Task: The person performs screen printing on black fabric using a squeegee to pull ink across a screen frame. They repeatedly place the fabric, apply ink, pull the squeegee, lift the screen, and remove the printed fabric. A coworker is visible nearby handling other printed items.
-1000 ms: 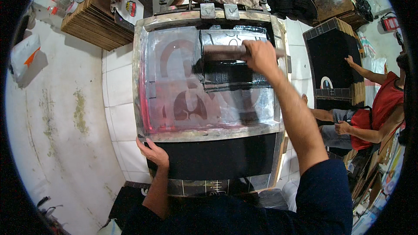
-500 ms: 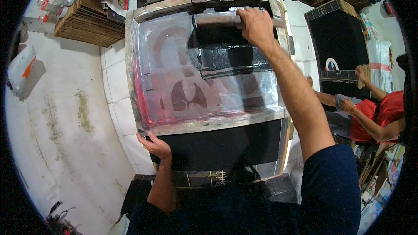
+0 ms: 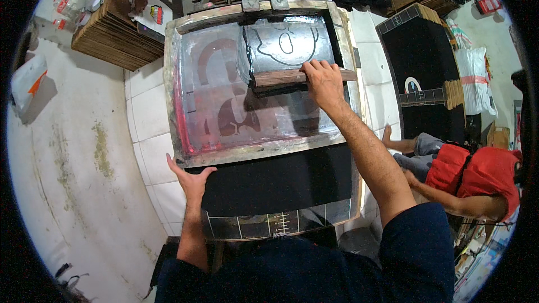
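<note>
My right hand [image 3: 327,87] is closed over the wooden handle of a squeegee [image 3: 281,78], which lies across a screen-printing frame [image 3: 269,154]. Black ink edges the far part of the mesh, where a line drawing [image 3: 287,43] now shows. Larger reddish-brown shapes [image 3: 233,116] appear on the grey mesh to the left. By the frame's near left corner, my left hand [image 3: 192,184] has its thumb and fingers spread and holds nothing. Whether its fingertips touch the frame I cannot tell. Black fabric [image 3: 275,182] on a board reaches out from under the frame's near side.
Two metal clamps [image 3: 265,3] sit at the frame's far edge. Stacked boards [image 3: 109,36] stand far left, beside a stained white wall [image 3: 73,134]. On the right, a person in red [image 3: 477,174] sits near another black-covered board [image 3: 418,56] bearing a small arch print.
My right hand has drawn the squeegee toward me, uncovering the line drawing where black ink lay. My left hand has opened out from the frame's corner. The person at right has shifted nearer.
</note>
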The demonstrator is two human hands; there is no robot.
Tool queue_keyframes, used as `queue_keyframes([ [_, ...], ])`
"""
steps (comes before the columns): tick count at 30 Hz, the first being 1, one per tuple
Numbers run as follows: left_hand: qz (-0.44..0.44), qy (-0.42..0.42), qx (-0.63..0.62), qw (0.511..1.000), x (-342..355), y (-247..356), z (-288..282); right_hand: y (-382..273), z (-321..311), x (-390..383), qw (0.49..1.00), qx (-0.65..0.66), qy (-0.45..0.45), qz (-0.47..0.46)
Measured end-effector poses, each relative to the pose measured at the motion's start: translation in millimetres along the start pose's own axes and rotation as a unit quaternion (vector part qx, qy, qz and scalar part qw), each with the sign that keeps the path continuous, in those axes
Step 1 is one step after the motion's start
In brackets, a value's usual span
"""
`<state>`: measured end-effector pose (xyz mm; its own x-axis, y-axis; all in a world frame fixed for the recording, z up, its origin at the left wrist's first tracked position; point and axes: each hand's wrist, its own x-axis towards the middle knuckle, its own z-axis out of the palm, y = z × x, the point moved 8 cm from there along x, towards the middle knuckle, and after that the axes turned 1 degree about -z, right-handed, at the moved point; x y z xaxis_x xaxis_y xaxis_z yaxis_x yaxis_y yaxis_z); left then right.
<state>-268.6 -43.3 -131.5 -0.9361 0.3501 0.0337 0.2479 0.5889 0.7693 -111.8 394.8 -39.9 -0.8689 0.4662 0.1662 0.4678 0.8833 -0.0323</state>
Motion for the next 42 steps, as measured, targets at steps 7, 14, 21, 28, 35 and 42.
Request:
queue_keyframes([
  [7,-0.071,0.009,-0.094,0.993,3,16,-6,8,-17,16,0.998,0.013,0.060,0.008],
  [14,-0.088,0.003,-0.122,0.989,1,16,-10,22,-28,47,0.995,0.093,0.016,-0.020],
  [21,-0.110,0.002,-0.150,0.982,2,14,-8,37,14,64,0.992,0.113,-0.053,-0.014],
  [28,-0.097,-0.022,-0.159,0.982,4,10,-8,89,65,230,0.994,0.005,-0.108,-0.006],
  [35,-0.112,-0.006,-0.185,0.976,5,39,-11,56,-7,90,0.957,0.117,0.263,0.046],
  [42,-0.030,-0.012,-0.225,0.974,7,96,-41,-53,-69,-130,0.964,0.162,0.176,0.118],
])
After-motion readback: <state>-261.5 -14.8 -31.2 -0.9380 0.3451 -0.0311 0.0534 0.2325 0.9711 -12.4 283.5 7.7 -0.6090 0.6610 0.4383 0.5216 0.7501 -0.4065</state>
